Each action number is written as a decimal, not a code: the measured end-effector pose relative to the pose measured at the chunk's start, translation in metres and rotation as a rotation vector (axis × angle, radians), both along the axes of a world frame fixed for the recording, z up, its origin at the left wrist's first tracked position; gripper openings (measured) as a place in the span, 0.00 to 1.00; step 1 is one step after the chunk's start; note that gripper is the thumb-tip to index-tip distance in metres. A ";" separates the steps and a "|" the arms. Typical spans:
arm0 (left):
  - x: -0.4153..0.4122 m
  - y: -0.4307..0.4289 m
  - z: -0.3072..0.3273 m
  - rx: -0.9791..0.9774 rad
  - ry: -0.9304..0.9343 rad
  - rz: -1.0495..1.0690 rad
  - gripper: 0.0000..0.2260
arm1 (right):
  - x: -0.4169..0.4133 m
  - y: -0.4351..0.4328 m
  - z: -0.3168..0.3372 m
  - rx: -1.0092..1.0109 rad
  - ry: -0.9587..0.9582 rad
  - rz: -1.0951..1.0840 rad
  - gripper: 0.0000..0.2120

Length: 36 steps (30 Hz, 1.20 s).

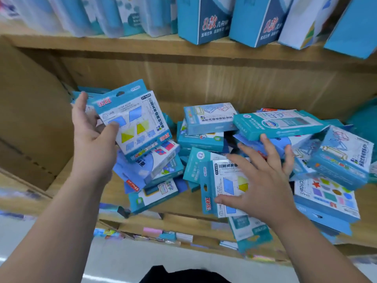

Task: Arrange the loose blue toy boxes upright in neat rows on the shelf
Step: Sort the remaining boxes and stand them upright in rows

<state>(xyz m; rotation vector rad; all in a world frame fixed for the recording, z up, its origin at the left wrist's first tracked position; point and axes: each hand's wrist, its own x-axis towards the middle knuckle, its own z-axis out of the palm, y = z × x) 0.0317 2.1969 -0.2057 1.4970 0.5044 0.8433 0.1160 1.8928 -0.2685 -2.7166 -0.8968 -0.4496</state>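
While left hand [88, 129] pinches one box [133, 119] by its side, right hand [263, 180] spreads empty over the pile [206, 127]; probably light, stiff card.

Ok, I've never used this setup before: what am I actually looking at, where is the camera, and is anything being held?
There is no machine here: these are a person's two bare hands, in one picture from a camera worn on the head, looking forward and down. The left hand holds up a blue-and-white cardboard toy box printed with coloured shapes, thumb on its front; a second box may sit behind it. The right hand is spread open over a similar flat box; I cannot tell if it touches. Below lies a jumbled pile of blue toy boxes on a wooden shelf. Taller blue boxes stand on the shelf above.
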 end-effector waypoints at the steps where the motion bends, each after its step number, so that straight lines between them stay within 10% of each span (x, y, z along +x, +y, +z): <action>1: -0.001 -0.004 -0.001 -0.004 -0.015 -0.018 0.32 | 0.000 0.002 0.000 0.000 -0.004 -0.004 0.48; 28: 0.009 0.149 -0.059 0.089 0.242 -0.300 0.24 | -0.008 0.015 0.000 -0.025 -0.109 -0.143 0.49; 36: 0.035 0.150 -0.067 0.523 0.516 -0.056 0.31 | -0.009 0.016 0.001 -0.042 -0.098 -0.154 0.52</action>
